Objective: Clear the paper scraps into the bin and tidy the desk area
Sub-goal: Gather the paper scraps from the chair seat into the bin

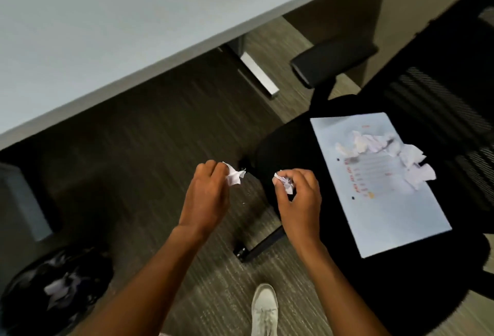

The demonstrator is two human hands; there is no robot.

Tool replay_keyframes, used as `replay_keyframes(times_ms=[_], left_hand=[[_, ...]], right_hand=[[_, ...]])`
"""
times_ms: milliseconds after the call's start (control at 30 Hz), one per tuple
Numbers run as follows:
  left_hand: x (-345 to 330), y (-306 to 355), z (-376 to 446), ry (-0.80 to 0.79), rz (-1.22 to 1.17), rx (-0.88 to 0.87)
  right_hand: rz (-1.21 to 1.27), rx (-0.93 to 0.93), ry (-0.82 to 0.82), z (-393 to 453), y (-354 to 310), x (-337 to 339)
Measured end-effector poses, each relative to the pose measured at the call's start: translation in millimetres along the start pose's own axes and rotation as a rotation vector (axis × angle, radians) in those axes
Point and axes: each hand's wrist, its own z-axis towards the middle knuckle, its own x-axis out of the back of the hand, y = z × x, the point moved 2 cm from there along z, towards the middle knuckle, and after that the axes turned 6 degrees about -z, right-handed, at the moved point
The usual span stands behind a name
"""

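My left hand (207,191) pinches a crumpled white paper scrap (235,175) above the floor. A second crumpled scrap (284,182) is gripped by my right hand (300,196), just left of the chair seat. On the black office chair (294,148) lies a printed white sheet (374,202) with a heap of torn scraps (387,153) on its upper part. A black bin (26,295) stands on the floor at lower left, with white scraps (60,283) inside it.
The pale desk top (120,28) fills the upper left, its metal leg (258,73) standing on the dark carpet. The chair's armrest (334,61) juts toward the desk and a chair base spoke (259,246) lies below my hands. My white shoe (264,309) is at the bottom.
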Motion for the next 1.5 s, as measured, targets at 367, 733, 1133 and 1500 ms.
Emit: replay_keyframes(times_ms=[367, 733, 1133, 1500], left_hand=[[111.2, -137.7, -107.5, 0.171, 0.054, 0.234], [178.7, -284.3, -257.5, 0.280, -0.029, 0.662], [204.1, -363.4, -344.0, 0.332, -0.022, 0.881], [195.2, -401.8, -360.2, 0.505, -0.323, 1.127]], right_hand=[[0.095, 0.145, -0.255, -84.8, -123.4, -146.0], [0.056, 0.068, -0.768, -220.3, -216.5, -305.7], [-0.060, 0.108, -1.024, -331.7, -252.8, -412.6], [-0.022, -0.046, -1.182, -354.0, -256.8, -435.0]])
